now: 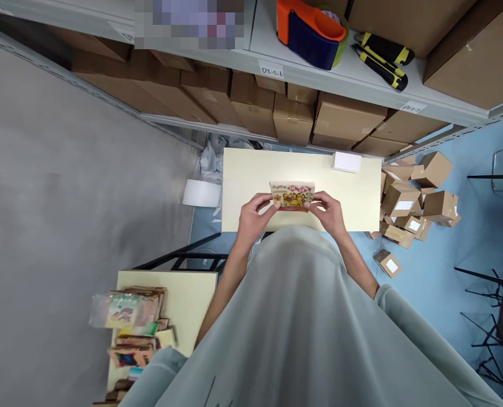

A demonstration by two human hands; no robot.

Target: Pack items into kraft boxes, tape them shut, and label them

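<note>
A small picture book [293, 195] with a colourful printed cover is held up over the cream table [243, 169], tilted towards me. My left hand [255, 216] grips its left edge between thumb and fingers. At the opposite edge, my right hand [328, 211] pinches the book the same way. A white box [347, 162] lies near the far right corner of the table.
Shelves of cardboard boxes [294, 116] rise beyond the table, with an orange and blue tape dispenser [311, 34] and utility knives [382, 59] above. Parcels [402, 199] pile on the blue floor at right. Stacked books [137, 322] cover part of a side table at lower left.
</note>
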